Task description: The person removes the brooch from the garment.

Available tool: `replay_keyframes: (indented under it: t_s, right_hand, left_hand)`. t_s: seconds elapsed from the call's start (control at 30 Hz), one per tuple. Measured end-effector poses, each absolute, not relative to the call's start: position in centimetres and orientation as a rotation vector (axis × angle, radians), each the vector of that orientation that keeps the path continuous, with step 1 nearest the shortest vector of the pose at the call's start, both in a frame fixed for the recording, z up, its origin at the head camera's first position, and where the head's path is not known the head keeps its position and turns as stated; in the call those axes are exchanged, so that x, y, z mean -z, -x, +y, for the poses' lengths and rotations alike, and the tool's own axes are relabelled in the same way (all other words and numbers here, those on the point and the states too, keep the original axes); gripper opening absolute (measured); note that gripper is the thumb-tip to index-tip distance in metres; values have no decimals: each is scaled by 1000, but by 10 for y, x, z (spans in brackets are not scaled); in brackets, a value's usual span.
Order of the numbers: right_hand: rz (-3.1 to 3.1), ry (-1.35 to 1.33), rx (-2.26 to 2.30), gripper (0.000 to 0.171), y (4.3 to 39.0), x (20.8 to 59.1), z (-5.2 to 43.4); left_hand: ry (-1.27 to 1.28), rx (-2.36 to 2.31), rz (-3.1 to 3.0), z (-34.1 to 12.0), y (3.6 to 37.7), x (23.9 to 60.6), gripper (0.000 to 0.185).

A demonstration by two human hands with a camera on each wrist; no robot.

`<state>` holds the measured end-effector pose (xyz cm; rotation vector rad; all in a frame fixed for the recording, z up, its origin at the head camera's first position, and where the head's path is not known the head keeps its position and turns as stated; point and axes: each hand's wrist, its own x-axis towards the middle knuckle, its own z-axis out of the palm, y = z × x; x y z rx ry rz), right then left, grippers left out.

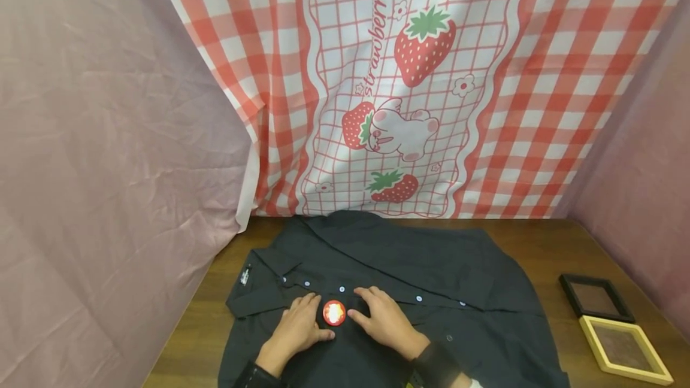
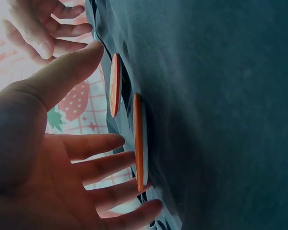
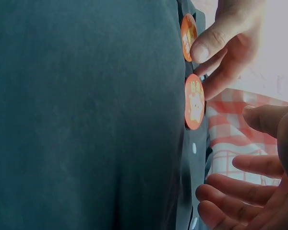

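Observation:
A black button-up shirt [image 1: 409, 268] lies spread on the wooden table [image 1: 544, 244]. A round orange-red badge [image 1: 334, 312] sits on the shirt by the button placket, between my two hands. My left hand [image 1: 311, 317] rests flat on the shirt just left of it, thumb toward the badge. My right hand [image 1: 366, 307] rests flat just right of it, fingers relaxed. The wrist views show two orange badges on the fabric: one [image 2: 139, 141] beside my left fingers [image 2: 101, 143], another [image 2: 115, 85] farther off. The right wrist view shows one badge [image 3: 194, 101] close and another [image 3: 188, 29] at the left thumb [image 3: 206, 48].
Two small picture frames lie at the table's right edge, a black one [image 1: 595, 297] and a cream one [image 1: 625, 349]. A strawberry-print checked cloth [image 1: 420, 88] hangs behind, with pink cloth [image 1: 108, 166] at both sides.

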<state>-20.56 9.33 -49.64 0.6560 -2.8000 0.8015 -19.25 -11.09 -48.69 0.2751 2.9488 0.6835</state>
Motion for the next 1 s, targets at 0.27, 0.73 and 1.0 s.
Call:
replay_keyframes:
  t_s: [0.27,0.73,1.0]
  right_hand:
    - [-2837,-679,-794,43,204,495,88]
    - [-2910,-715,-768,44,200,496,83]
    - [-2919,-748,-744,44,204,497,80]
  left_hand:
    - [-248,-659,2911,-109,195,487,80]
    - [-291,-576,2914,-112,191,486,80]
    - [-291,-516,2894,-111,197,487,78]
